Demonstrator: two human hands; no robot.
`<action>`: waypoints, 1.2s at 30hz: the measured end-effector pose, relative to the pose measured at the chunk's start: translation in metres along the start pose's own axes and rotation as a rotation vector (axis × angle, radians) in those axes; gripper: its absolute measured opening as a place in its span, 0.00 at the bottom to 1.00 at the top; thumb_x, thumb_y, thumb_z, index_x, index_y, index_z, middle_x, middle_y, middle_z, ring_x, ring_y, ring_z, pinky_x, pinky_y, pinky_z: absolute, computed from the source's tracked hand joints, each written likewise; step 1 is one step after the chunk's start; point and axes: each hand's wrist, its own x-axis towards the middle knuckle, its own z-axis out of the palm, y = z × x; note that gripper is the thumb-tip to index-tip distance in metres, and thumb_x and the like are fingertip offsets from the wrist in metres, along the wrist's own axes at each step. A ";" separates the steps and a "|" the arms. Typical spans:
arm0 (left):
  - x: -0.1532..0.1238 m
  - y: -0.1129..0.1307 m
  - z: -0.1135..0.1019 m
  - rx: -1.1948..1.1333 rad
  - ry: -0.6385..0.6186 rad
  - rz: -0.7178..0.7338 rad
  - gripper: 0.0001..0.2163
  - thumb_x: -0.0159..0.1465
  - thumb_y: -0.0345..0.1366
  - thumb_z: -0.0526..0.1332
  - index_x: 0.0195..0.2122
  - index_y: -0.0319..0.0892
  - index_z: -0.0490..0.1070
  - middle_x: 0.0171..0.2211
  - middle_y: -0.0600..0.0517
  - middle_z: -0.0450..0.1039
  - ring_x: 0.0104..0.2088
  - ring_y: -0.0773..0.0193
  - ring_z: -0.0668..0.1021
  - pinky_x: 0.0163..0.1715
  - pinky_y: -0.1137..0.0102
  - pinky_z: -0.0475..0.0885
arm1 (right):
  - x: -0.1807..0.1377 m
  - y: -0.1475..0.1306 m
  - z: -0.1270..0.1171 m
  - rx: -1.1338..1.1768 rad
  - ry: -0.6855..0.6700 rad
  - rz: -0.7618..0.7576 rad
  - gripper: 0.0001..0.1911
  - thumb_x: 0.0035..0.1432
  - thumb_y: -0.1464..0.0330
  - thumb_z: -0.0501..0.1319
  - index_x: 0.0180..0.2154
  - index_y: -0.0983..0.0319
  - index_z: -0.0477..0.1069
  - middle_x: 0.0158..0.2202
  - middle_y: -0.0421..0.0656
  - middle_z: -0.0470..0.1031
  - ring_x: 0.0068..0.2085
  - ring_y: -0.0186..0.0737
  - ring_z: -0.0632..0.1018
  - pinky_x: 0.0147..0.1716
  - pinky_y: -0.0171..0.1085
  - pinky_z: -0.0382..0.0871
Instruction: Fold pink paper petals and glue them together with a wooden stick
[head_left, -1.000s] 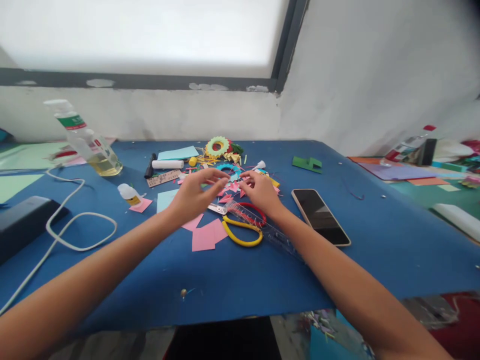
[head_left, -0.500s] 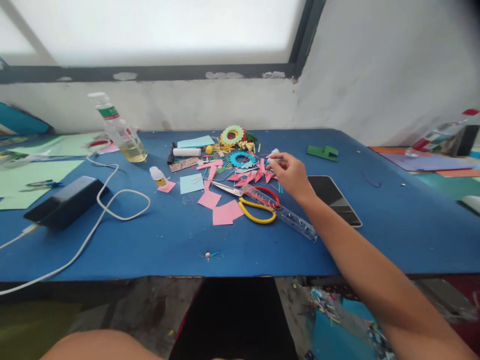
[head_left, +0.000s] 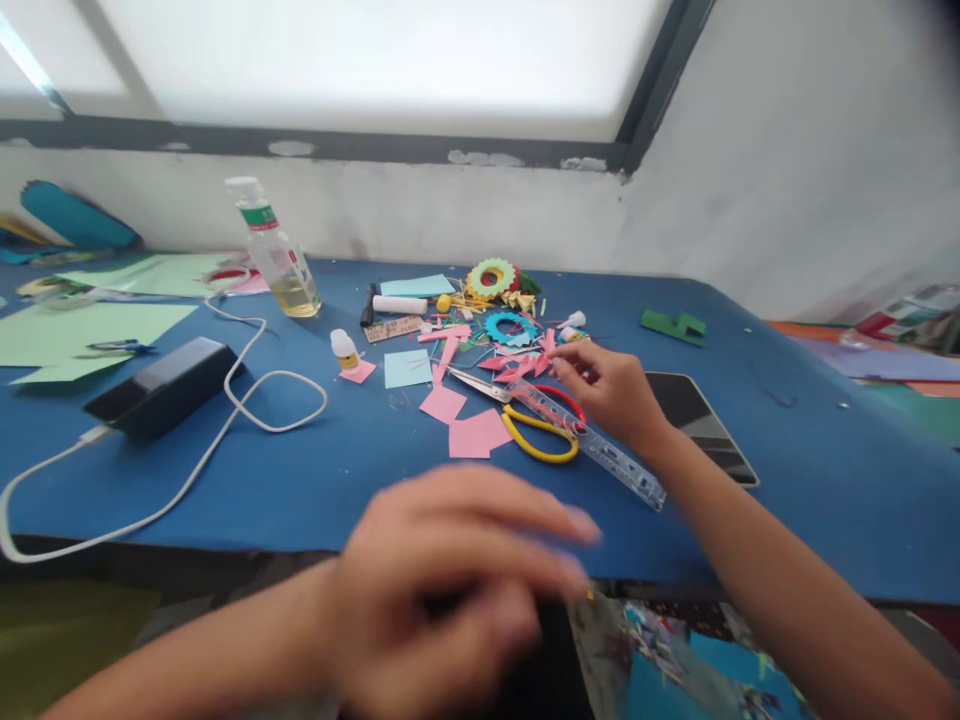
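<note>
left hand (head_left: 442, 590): blurred, low before the bench (head_left: 337, 470) edge, fingers stretched loosely apart.
right hand (head_left: 611, 395): above the ruler (head_left: 611, 455), fingertips (head_left: 561, 366) near pink scraps (head_left: 517, 368); whether pinched is unclear.
ruler: flat on bench, across the scissors (head_left: 534, 421).

Plain blue desk (head_left: 337, 470) throughout; pink paper squares (head_left: 478, 436) at centre, scissors (head_left: 536, 435) with one yellow, one red handle right of them, turquoise paper ring (head_left: 508, 327) beyond, white cable (head_left: 247, 400) and black box (head_left: 161, 385) left.
</note>
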 end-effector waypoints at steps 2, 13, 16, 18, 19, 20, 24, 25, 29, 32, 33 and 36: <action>0.043 0.001 -0.011 0.277 0.131 0.102 0.10 0.62 0.40 0.54 0.37 0.48 0.75 0.42 0.50 0.77 0.45 0.58 0.76 0.46 0.63 0.72 | 0.000 0.000 -0.001 -0.030 -0.053 -0.034 0.10 0.55 0.66 0.55 0.35 0.62 0.73 0.28 0.43 0.76 0.27 0.37 0.74 0.28 0.36 0.65; 0.217 -0.095 -0.060 0.776 0.176 -0.213 0.14 0.64 0.38 0.57 0.50 0.40 0.65 0.49 0.46 0.68 0.44 0.59 0.74 0.42 0.59 0.72 | -0.002 0.007 0.013 -0.065 -0.239 -0.101 0.12 0.58 0.67 0.54 0.37 0.63 0.74 0.33 0.45 0.78 0.31 0.39 0.76 0.31 0.36 0.66; 0.221 -0.098 -0.056 0.784 0.168 -0.190 0.14 0.64 0.38 0.56 0.49 0.40 0.66 0.49 0.46 0.68 0.44 0.59 0.74 0.42 0.59 0.72 | -0.006 0.010 0.012 -0.041 -0.270 -0.098 0.12 0.59 0.65 0.53 0.38 0.63 0.73 0.31 0.44 0.78 0.29 0.37 0.75 0.29 0.35 0.65; 0.219 -0.097 -0.056 0.777 0.178 -0.146 0.14 0.64 0.38 0.57 0.50 0.40 0.65 0.49 0.46 0.67 0.44 0.59 0.74 0.42 0.59 0.72 | -0.008 0.011 0.010 -0.017 -0.279 -0.090 0.13 0.60 0.65 0.53 0.37 0.63 0.73 0.31 0.44 0.77 0.28 0.36 0.75 0.28 0.34 0.65; 0.215 -0.095 -0.056 0.770 0.190 -0.118 0.14 0.64 0.38 0.57 0.50 0.40 0.65 0.48 0.46 0.68 0.44 0.59 0.74 0.42 0.59 0.72 | -0.009 0.011 0.009 -0.004 -0.279 -0.085 0.13 0.60 0.64 0.53 0.37 0.63 0.73 0.30 0.44 0.77 0.27 0.36 0.75 0.28 0.34 0.64; 0.210 -0.092 -0.057 0.760 0.204 -0.087 0.14 0.64 0.38 0.57 0.49 0.39 0.66 0.48 0.45 0.68 0.44 0.58 0.74 0.42 0.58 0.72 | -0.010 0.011 0.008 0.011 -0.280 -0.080 0.13 0.60 0.64 0.53 0.37 0.63 0.73 0.30 0.44 0.77 0.27 0.36 0.74 0.27 0.34 0.64; 0.179 -0.074 -0.054 0.659 0.258 0.051 0.11 0.62 0.36 0.57 0.43 0.39 0.72 0.47 0.44 0.71 0.45 0.55 0.74 0.45 0.62 0.70 | -0.010 0.007 0.006 0.086 -0.283 -0.062 0.12 0.59 0.66 0.54 0.38 0.64 0.74 0.31 0.45 0.77 0.28 0.36 0.74 0.29 0.35 0.64; 0.168 -0.068 -0.050 0.615 0.255 0.078 0.12 0.61 0.37 0.57 0.44 0.40 0.71 0.47 0.45 0.72 0.43 0.56 0.75 0.41 0.65 0.73 | -0.009 0.006 0.005 0.109 -0.282 -0.055 0.12 0.59 0.66 0.54 0.38 0.64 0.74 0.31 0.45 0.77 0.28 0.36 0.74 0.29 0.35 0.65; 0.127 -0.046 -0.028 0.416 0.190 0.146 0.16 0.61 0.39 0.57 0.48 0.40 0.69 0.42 0.46 0.75 0.38 0.63 0.77 0.25 0.76 0.74 | -0.013 -0.003 0.008 0.235 -0.281 -0.003 0.11 0.57 0.66 0.56 0.38 0.64 0.74 0.31 0.45 0.77 0.27 0.35 0.73 0.28 0.34 0.65; 0.103 -0.035 -0.009 0.054 0.069 0.212 0.16 0.59 0.32 0.58 0.49 0.39 0.67 0.40 0.47 0.75 0.38 0.64 0.77 0.29 0.75 0.74 | -0.020 -0.018 0.012 0.384 -0.306 0.056 0.14 0.59 0.62 0.54 0.39 0.63 0.72 0.29 0.44 0.76 0.25 0.33 0.74 0.24 0.32 0.67; 0.098 -0.034 -0.004 -0.013 0.051 0.223 0.18 0.58 0.29 0.59 0.50 0.39 0.67 0.39 0.48 0.75 0.38 0.65 0.77 0.29 0.75 0.74 | -0.024 -0.024 0.014 0.436 -0.325 0.073 0.15 0.60 0.61 0.53 0.40 0.63 0.71 0.27 0.43 0.76 0.25 0.33 0.74 0.23 0.31 0.68; 0.089 -0.034 0.005 -0.119 -0.023 0.251 0.22 0.54 0.26 0.64 0.51 0.41 0.66 0.37 0.50 0.76 0.35 0.67 0.77 0.28 0.77 0.72 | -0.031 -0.042 0.020 0.708 -0.415 0.173 0.13 0.57 0.59 0.58 0.37 0.62 0.70 0.27 0.41 0.74 0.24 0.31 0.74 0.20 0.28 0.66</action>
